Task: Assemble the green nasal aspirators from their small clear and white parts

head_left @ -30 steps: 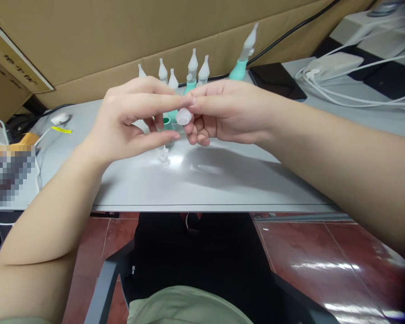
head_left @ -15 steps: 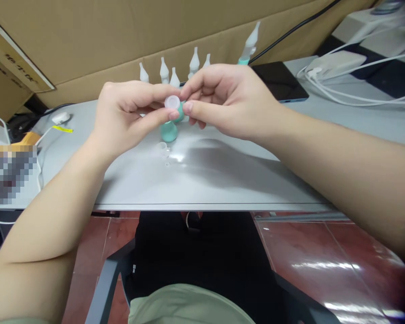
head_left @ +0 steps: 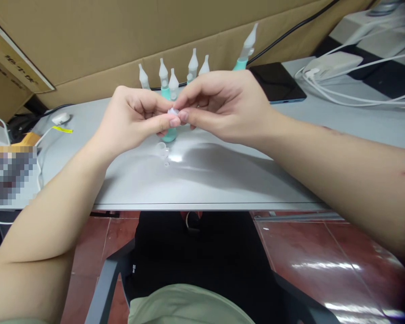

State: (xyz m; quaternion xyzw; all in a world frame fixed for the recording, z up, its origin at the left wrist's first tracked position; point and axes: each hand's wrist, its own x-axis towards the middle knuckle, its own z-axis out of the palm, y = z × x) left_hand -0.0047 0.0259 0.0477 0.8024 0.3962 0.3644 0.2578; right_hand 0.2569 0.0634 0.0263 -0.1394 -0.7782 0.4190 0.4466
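Between the fingertips of my two hands sits a small translucent whitish plastic part (head_left: 173,111), mostly covered by fingers. My left hand (head_left: 140,114) pinches it with thumb and index finger from the left. From the right, my right hand (head_left: 222,103) closes its thumb and index finger on it, the two thumbs nearly meeting. Just under the hands stands a mint-green bulb (head_left: 169,135), its top hidden. In front of it on the table lie a clear cup-like piece (head_left: 161,149) and a tiny clear ring (head_left: 167,164).
Several nasal aspirators with white pointed tips stand behind my hands, among them one at the left (head_left: 143,77) and a taller tilted one (head_left: 249,45). A black tablet (head_left: 277,83), white cables (head_left: 337,95) and a power adapter (head_left: 60,118) lie on the grey table (head_left: 148,189).
The translucent part has turned from showing its round face to lying lower and flatter between my fingertips. The green piece beside it no longer shows. Both hands have moved slightly lower.
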